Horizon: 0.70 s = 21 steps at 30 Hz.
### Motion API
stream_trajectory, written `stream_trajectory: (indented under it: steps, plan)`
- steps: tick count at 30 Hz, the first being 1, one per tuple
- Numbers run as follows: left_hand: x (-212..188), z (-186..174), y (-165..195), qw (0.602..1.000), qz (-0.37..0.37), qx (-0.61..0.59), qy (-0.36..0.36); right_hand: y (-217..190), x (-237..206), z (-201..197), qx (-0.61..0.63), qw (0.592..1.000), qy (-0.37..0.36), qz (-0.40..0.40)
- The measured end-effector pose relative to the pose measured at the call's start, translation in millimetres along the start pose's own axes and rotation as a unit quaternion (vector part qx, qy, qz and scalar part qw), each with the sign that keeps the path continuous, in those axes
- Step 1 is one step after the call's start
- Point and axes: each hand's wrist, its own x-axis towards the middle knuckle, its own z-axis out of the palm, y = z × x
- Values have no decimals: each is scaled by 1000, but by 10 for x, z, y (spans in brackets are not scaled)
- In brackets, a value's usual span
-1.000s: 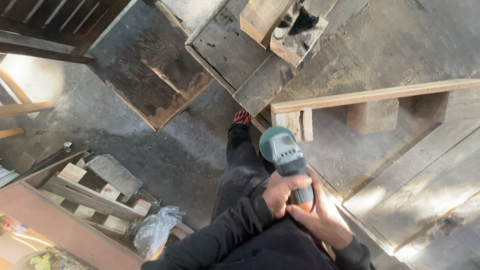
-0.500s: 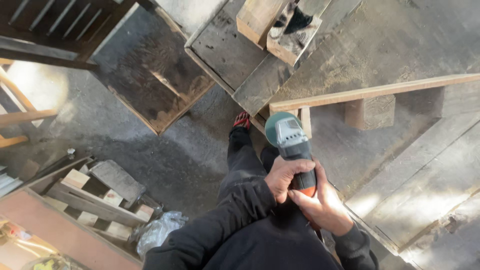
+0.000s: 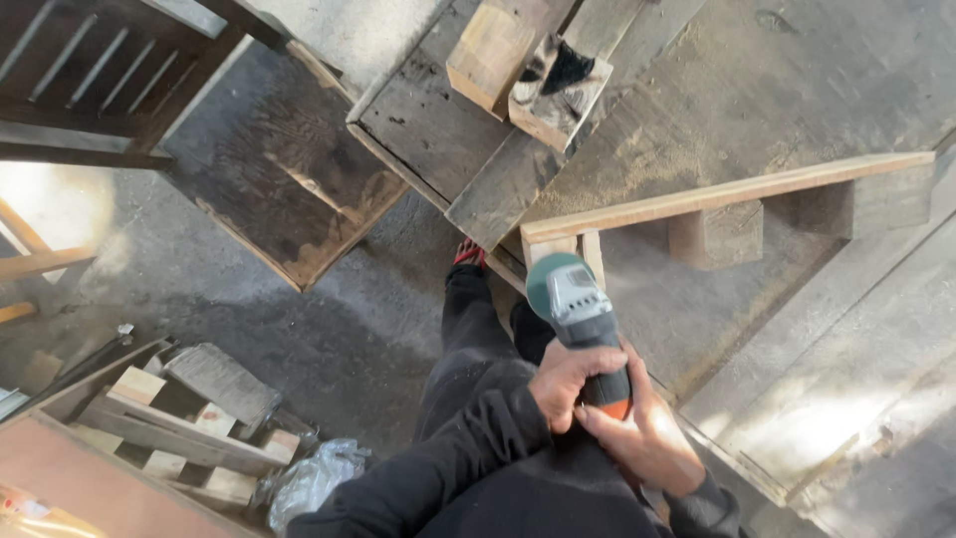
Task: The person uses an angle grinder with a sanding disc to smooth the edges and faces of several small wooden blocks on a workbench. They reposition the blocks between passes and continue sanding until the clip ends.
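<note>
A single head-worn camera looks steeply down from above the person's chest, close over both hands [image 3: 597,399] and far from the concrete floor [image 3: 299,329] and planks [image 3: 717,194] below.

Grey concrete floor [image 3: 299,329] in patchy sunlight, strewn with weathered boards [image 3: 438,130], wooden blocks [image 3: 715,234], a pallet [image 3: 169,428] and crumpled plastic [image 3: 309,478].

A rough woodworking yard or workshop is showing here: sawdust is lying over a worn board platform [image 3: 697,130], and offcut blocks [image 3: 528,60] are sitting on it. A pallet [image 3: 169,418] is lying on the concrete floor [image 3: 329,339], and a grinder [image 3: 578,309] is being held.
</note>
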Motion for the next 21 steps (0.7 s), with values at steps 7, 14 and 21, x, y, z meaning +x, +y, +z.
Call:
stream_trajectory:
  steps: [7,14,21]
  plan:
    - [59,-35,81,1000,0,17,-1,-112,105,-18,37,999,-2,30]
    - [237,23,57,999,24,5,-42,-150,207,-193,-53,990,7,133]
    - [645,255,-186,997,7,-8,-73,64,278,-634,-81,993,34,85]
